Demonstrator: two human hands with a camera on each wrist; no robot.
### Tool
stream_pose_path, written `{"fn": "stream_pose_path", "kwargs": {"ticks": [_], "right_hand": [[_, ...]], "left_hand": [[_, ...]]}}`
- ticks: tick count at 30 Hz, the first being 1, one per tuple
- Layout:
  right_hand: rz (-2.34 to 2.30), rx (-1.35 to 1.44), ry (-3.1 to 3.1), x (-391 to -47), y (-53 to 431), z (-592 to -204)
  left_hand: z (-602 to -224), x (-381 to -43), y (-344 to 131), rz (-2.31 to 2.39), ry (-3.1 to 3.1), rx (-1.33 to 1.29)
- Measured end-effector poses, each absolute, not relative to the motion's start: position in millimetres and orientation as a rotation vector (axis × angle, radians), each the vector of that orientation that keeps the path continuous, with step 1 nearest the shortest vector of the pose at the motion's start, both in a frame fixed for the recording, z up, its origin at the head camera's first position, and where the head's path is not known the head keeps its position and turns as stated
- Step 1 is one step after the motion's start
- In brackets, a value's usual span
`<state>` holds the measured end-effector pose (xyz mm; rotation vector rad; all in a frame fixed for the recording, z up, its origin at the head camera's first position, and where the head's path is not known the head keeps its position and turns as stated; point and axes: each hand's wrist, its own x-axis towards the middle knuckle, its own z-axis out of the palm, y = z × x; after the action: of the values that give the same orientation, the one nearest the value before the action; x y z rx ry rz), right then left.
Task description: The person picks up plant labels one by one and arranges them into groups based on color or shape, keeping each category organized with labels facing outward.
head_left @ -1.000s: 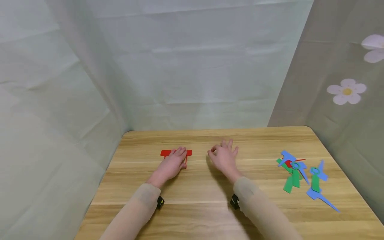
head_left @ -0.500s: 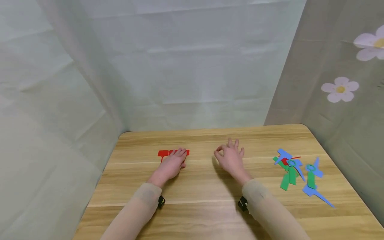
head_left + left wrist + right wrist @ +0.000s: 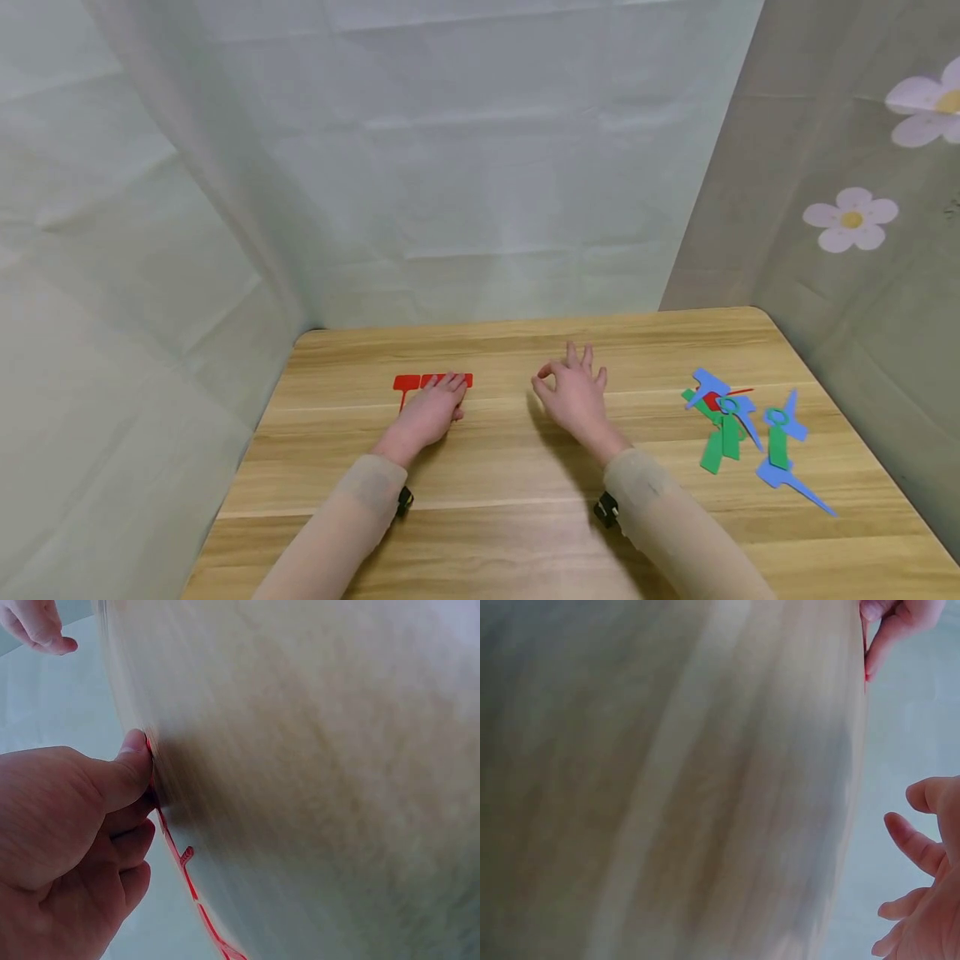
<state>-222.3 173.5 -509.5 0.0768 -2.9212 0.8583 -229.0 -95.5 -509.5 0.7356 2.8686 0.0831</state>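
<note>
Red T-shaped plastic plant labels (image 3: 407,382) lie side by side in a row at the back left of the table. My left hand (image 3: 426,415) rests on the row's right part, fingers extended over the labels, so part of the row and its stems is hidden. In the left wrist view the thumb (image 3: 133,754) touches the red edge, low against the wood. My right hand (image 3: 574,398) is a little to the right of the row, holding nothing. Its thumb and index finger are bent towards each other; the right wrist view shows a gap between their tips (image 3: 900,822).
On the table's right side lies a loose pile of blue T-shaped labels (image 3: 711,387), green ring-ended tags (image 3: 731,437) and a red label (image 3: 712,401). One blue label (image 3: 795,486) lies nearest the front. Pale cloth (image 3: 480,167) hangs behind the table (image 3: 495,542).
My right hand has moved right, away from the red labels, then stayed nearly still. The left hand has shifted slightly right over the row, covering a stem visible before. The head view has turned slightly.
</note>
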Motion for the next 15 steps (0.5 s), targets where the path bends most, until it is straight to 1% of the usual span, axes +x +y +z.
{"fn": "stream_pose_path", "kwargs": {"ticks": [9,15], "right_hand": [[0.873,0.074,-2.943,-220,185,-511],[0.908,0.064,-2.94,-218,206,-503]], "left_hand": [[-506,-229,-95,0.088,2.843,0.715],[-505,-230,-94,0.118,2.832,0.709]]}}
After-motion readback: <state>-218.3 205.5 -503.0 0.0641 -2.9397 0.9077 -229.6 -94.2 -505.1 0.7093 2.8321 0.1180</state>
